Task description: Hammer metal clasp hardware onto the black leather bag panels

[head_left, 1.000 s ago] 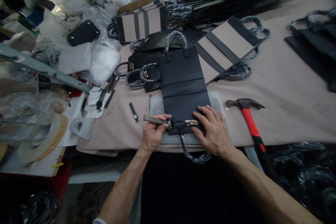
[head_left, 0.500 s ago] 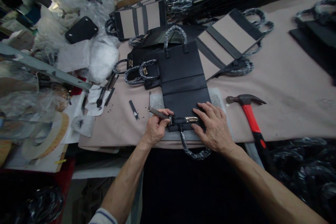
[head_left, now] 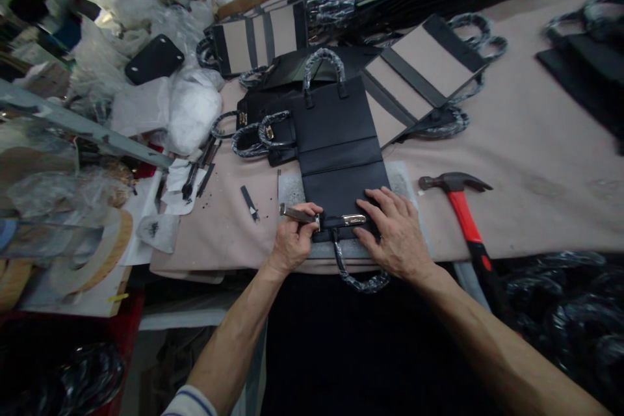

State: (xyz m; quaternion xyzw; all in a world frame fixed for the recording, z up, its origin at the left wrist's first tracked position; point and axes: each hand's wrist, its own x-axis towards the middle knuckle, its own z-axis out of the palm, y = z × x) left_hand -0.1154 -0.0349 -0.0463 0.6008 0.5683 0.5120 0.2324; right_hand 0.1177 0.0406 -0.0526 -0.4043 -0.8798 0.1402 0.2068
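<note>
A black leather bag panel (head_left: pixel 341 143) lies unfolded in front of me on a pale slab (head_left: pixel 400 182). My left hand (head_left: pixel 294 237) pinches a metal punch (head_left: pixel 298 213) whose wider end sits at the left end of a black strap (head_left: pixel 333 223). This strap carries a shiny metal clasp plate (head_left: pixel 353 220) on its right. My right hand (head_left: pixel 394 234) lies flat on the panel's lower right, fingers spread, beside the clasp plate. A plastic-wrapped handle (head_left: pixel 358 283) hangs from the panel's near edge; another wrapped handle (head_left: pixel 324 65) stands at its far end.
To the right lies a claw hammer (head_left: pixel 461 208) with a red and black grip. A small cutter blade (head_left: pixel 250 203) rests left of the slab. Other bag pieces (head_left: pixel 433 65) spread behind, with plastic bags (head_left: pixel 190 104) and a tape roll (head_left: pixel 92 260) at left.
The outer end of the metal punch has dipped slightly toward me. Both hands stay at nearly the same places on the panel, and the view has shifted a little.
</note>
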